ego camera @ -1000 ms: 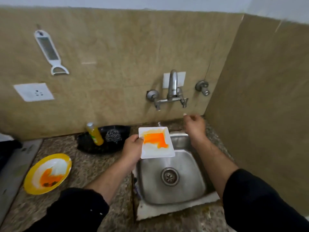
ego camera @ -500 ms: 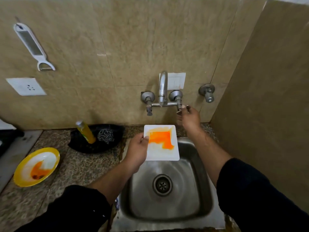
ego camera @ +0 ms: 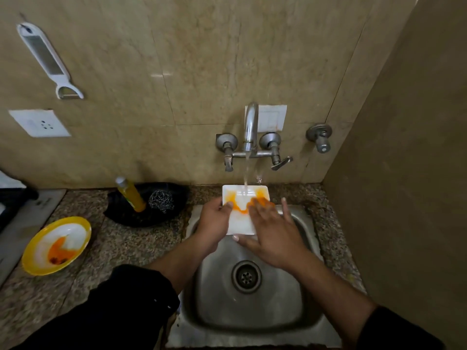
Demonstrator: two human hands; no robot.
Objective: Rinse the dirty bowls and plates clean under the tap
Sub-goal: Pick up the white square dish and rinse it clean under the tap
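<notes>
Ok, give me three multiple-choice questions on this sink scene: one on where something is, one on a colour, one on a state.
1. Where is the yellow-rimmed round plate?
A in the steel sink
B on the counter, left of the sink
C on the wall

2. What colour is the stain on the white square plate?
A orange
B green
C blue

3. The steel tap is:
A off
B running
C hidden

B: it lies on the granite counter.
A: orange smears show under the right hand.
B: water streams onto the plate held by the left hand.

The right hand (ego camera: 271,229) covers the square white plate's (ego camera: 240,219) right side; a dark object (ego camera: 11,198) at the counter's (ego camera: 121,243) far-left edge is cut off.
</notes>
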